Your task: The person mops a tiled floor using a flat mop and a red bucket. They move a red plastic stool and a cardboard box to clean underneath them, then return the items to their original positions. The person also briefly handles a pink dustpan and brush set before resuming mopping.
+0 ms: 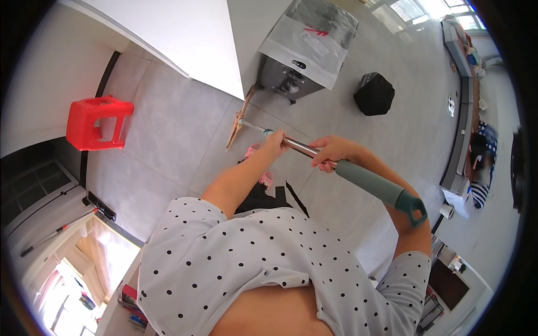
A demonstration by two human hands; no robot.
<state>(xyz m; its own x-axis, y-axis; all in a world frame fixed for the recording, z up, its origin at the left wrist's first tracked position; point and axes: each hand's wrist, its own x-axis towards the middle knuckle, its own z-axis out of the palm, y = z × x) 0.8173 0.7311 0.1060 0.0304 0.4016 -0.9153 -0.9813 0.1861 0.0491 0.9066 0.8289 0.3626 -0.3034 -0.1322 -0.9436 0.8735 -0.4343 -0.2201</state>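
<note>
I hold a mop by its pole, which is silver metal with a thick grey-green handle grip (370,182) ending in a loop. Lower on the pole, my left hand (276,143) is closed around it. Just below the green grip, the fingers of my right hand (335,152) curl round the metal, and the grip's end rests along my right forearm. The narrow tan mop head (235,127) lies on the floor tiles ahead, seen nearly edge-on. Part of it reaches toward the corner of a white panel (207,45).
A grey-black machine (291,81) under plastic wrap stands on castors ahead. Right of it sits a black faceted object (374,95). A red plastic stool (101,123) is at the left wall. A person in a striped and dotted outfit (483,162) is at the far right, by a long grey sofa (462,123).
</note>
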